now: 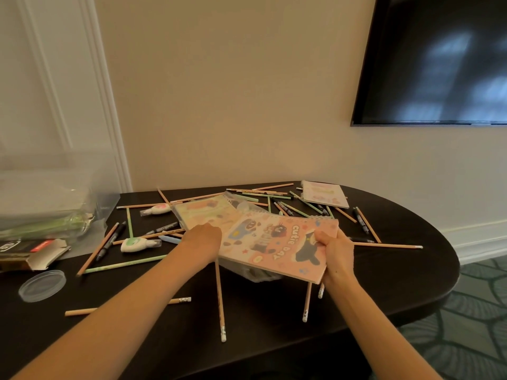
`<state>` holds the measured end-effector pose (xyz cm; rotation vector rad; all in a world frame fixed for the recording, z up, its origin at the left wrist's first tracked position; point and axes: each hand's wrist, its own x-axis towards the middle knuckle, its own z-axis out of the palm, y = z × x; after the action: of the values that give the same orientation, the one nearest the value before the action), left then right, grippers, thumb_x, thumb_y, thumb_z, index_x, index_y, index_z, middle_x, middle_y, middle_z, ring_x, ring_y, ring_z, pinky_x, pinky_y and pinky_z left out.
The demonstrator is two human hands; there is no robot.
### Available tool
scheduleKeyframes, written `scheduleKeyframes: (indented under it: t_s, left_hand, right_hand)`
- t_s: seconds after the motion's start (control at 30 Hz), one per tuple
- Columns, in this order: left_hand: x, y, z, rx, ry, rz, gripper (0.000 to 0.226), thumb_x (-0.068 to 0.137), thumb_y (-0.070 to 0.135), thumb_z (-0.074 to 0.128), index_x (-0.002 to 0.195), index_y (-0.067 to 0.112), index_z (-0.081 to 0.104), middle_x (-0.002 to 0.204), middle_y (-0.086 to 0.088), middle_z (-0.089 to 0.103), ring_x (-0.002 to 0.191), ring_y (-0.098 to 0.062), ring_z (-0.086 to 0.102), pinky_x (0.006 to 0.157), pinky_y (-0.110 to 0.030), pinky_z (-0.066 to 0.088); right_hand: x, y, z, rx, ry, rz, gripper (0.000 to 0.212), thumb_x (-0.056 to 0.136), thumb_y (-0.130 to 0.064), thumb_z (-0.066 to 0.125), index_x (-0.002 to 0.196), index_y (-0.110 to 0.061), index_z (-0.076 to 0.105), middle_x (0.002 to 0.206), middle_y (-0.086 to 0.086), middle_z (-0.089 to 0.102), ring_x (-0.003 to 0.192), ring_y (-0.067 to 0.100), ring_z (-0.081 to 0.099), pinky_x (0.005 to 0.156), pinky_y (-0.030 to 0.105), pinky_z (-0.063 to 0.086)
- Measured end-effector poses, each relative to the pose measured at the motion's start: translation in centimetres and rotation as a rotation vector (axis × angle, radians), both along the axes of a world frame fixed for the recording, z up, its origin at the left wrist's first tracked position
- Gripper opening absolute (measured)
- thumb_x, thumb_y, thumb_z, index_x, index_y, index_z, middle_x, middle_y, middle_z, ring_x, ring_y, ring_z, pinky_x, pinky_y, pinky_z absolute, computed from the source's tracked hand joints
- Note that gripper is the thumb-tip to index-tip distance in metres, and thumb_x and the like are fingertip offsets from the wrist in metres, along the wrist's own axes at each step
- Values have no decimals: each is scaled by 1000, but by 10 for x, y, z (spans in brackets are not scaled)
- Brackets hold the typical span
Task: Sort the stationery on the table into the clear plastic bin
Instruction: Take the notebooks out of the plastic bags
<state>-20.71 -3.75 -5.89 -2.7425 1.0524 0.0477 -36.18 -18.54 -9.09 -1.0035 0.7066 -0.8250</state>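
Note:
A pink spiral notebook (277, 244) with cartoon animals is lifted off the dark table (274, 311), tilted. My right hand (333, 252) grips its right edge, thumb on the cover. My left hand (204, 239) curls at the notebook's left edge, over a yellow-green notebook (205, 212) lying behind it; what it holds is hard to tell. A third notebook (323, 193) lies at the far right. Several pencils (220, 300) and pens (109, 242) are scattered around. The clear plastic bin (44, 198) stands at the far left, blurred.
Two correction tape dispensers (137, 244) (157, 209) lie left of the notebooks. A round clear lid (42, 285) and an open cardboard box (30, 255) sit near the left front. A dark screen (439, 58) hangs on the wall. The table's rounded end drops off at the right.

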Motion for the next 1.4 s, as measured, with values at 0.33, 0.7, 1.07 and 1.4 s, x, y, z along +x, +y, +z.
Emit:
scheduleKeyframes:
  t_s: [0.33,0.7,1.07,1.4]
  left_hand:
    - [0,11,4,-81,-46,-143,23,95,11,46,118,8,51,121,-11,51,111,-26,53,85,-32,43]
    - [11,-12,-11,-210,-90,-55,42,94,24,49,133,9,40,136,-16,37,121,-27,41,92,-33,41]
    - [36,-43,-19,-466,-22,-181,41,97,24,46,136,13,39,131,-8,50,118,-23,49,97,-31,38]
    - [52,-68,-22,-537,-51,-102,26,94,20,53,118,10,57,111,-8,61,101,-21,58,77,-25,41]
  right_hand:
    - [62,58,-25,39,22,19,48,98,-14,40,142,-27,25,127,10,54,107,25,59,91,47,51]
    - [53,43,-18,237,5,288,56,92,11,39,143,-10,29,112,16,59,81,27,65,64,40,55]
    - [103,48,-11,428,-146,405,54,93,13,33,144,-5,25,117,23,55,115,44,52,91,57,44]
    - [112,39,-30,339,20,502,43,94,8,37,137,6,31,116,29,59,91,37,65,66,41,58]
